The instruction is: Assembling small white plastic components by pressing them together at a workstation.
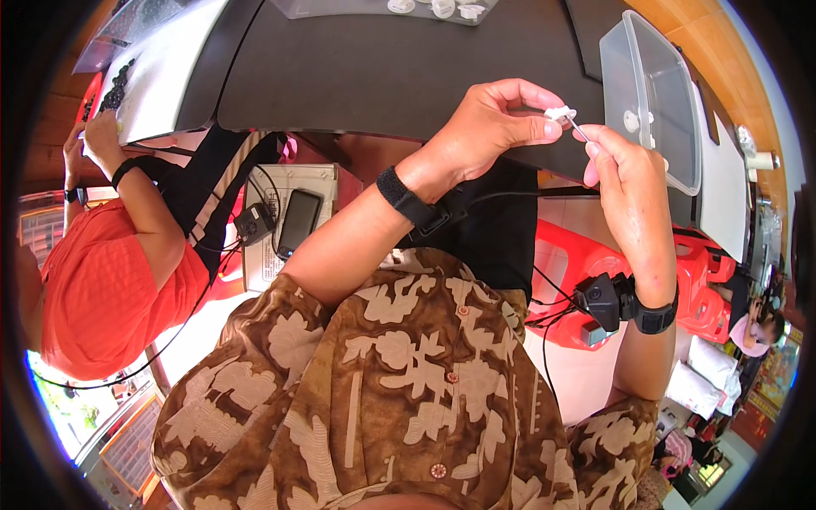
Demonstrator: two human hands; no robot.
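Observation:
Over the table's near edge, my left hand (501, 127) pinches a small white plastic part (557, 114) between thumb and fingertips. My right hand (627, 174) is closed on a thin grey metal rod-like tool (578, 130), its tip against or right beside the white part. The tool's rear end is hidden in my fingers, so its exact kind does not show. Just right of my right hand stands a clear plastic bin (614, 64) with a few white parts (631, 121) inside.
A clear tray (340, 8) with several round white pieces sits at the far edge of the dark table (340, 76). To the left, a person in a red shirt (119, 280) handles small black pieces (117, 85). A phone (300, 223) lies on a box; red stools (561, 255) stand below.

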